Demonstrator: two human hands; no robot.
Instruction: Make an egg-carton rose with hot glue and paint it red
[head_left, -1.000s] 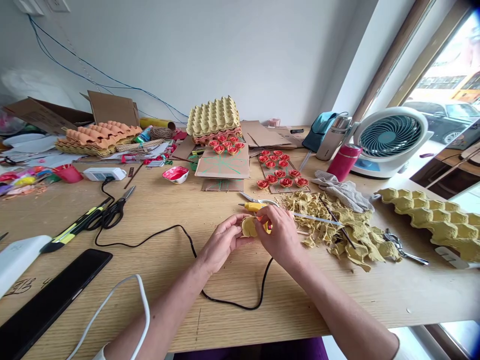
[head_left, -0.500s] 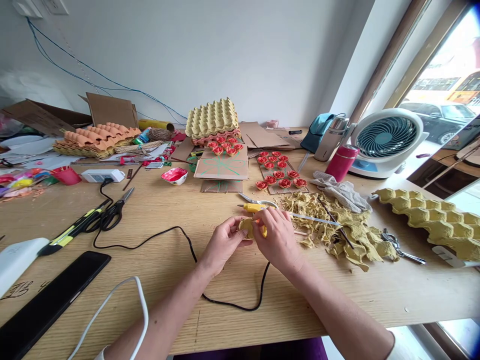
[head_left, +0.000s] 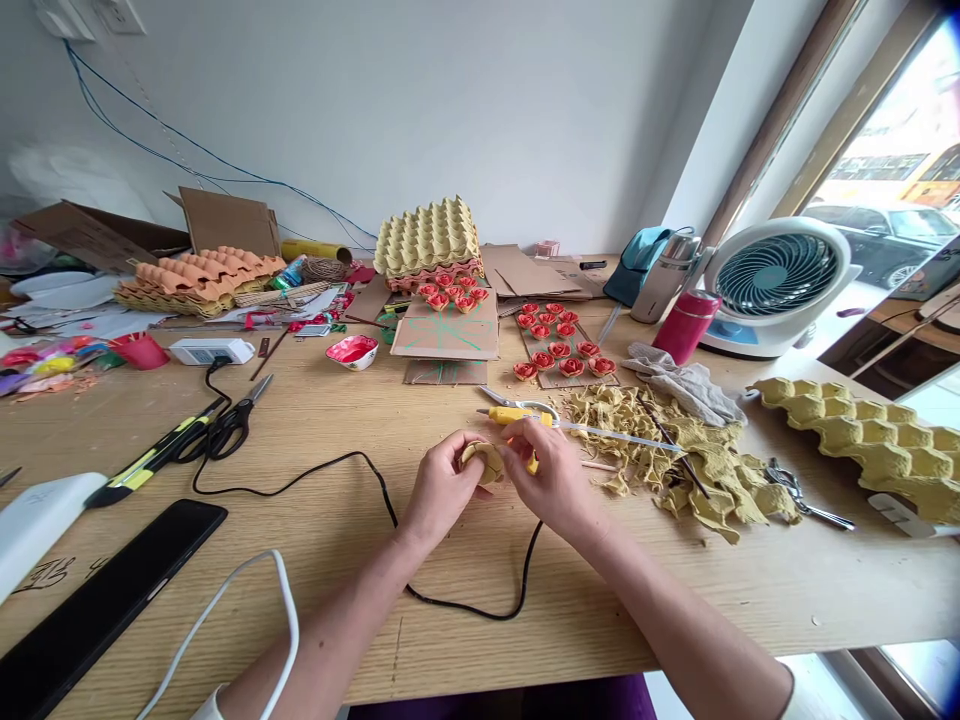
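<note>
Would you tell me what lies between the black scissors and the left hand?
In the head view, a black cord crosses the bare table between the scissors and the left hand.

The small yellow piece [head_left: 484, 462] is mostly covered by the fingers of the left hand [head_left: 442, 492] and the right hand [head_left: 553, 482], so its shape cannot be told, and the yellow tool [head_left: 532, 463] just right of the piece shows only as a sliver under the right hand. Far left of the piece and nearer the camera, the black slab [head_left: 105, 600], the white device [head_left: 34, 518] and the white cable [head_left: 251, 600] run off the picture's edges, as does the yellow egg tray [head_left: 862, 430] far right of the piece. Far left of the piece and farther back on the counter [head_left: 337, 420], the coloured heap [head_left: 45, 365] is too small to make out.
</note>
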